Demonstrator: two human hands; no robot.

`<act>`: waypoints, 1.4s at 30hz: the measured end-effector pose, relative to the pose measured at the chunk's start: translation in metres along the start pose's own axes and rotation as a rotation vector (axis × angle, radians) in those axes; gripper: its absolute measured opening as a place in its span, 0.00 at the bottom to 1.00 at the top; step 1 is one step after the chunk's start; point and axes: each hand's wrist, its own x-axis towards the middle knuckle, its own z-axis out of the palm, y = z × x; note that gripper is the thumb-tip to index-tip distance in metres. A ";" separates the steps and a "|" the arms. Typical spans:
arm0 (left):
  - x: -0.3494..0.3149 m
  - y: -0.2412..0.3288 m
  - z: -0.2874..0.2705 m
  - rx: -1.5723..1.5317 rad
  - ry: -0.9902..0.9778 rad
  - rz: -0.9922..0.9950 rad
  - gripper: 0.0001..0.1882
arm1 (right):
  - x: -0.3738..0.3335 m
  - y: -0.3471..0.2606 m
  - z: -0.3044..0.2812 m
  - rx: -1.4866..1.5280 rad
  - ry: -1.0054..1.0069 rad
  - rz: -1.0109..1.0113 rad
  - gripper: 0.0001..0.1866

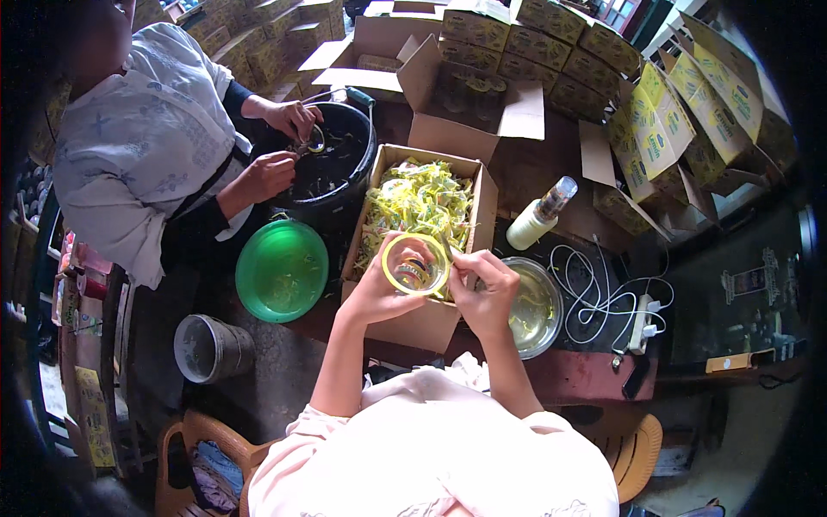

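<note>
My left hand (379, 291) is wrapped round a clear round container with a yellow rim (415, 264), its open end facing me. The fingers show through its see-through wall. Close by on the right, my right hand (486, 284) is closed in a pinch at the rim, with a thin dark piece between the fingertips that I cannot make out. Both hands are above the near end of a cardboard box (485, 207) filled with small yellow-green packets or strips (419, 202). Right of the box, partly behind my right hand, stands a clear round tub (536, 314) holding some yellow bits.
A co-worker's hands (280, 164) hold a ring-shaped thing over a black bucket (366, 164). A green basin (282, 271) and a grey bucket (215, 349) are at left. At right are a cream bottle (530, 226), white cables (594, 289) and a power strip (640, 323). Cartons (538, 43) stand behind.
</note>
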 end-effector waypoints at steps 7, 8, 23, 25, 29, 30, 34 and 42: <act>0.006 -0.003 0.010 -0.102 0.158 -0.090 0.44 | -0.003 -0.005 -0.001 0.014 0.046 0.027 0.10; 0.008 -0.003 0.011 -0.082 0.172 -0.095 0.45 | -0.004 -0.003 -0.001 0.000 0.065 0.005 0.10; 0.024 -0.007 0.013 -0.291 0.008 -0.071 0.40 | 0.011 0.008 -0.012 0.017 0.065 -0.047 0.11; 0.027 -0.008 0.013 -0.293 -0.038 -0.060 0.39 | 0.015 0.010 -0.011 0.019 0.062 -0.041 0.11; 0.032 -0.007 0.011 -0.263 -0.043 -0.082 0.40 | 0.016 0.018 -0.017 0.118 0.002 0.019 0.09; 0.032 -0.008 0.012 -0.288 -0.031 -0.089 0.40 | 0.016 0.020 -0.018 0.122 -0.012 0.034 0.09; 0.032 -0.013 0.010 -0.267 -0.053 -0.095 0.39 | 0.019 0.017 -0.017 0.116 -0.006 0.041 0.08; 0.037 -0.014 0.011 -0.337 -0.032 -0.059 0.33 | 0.020 0.020 -0.017 0.121 0.033 0.040 0.08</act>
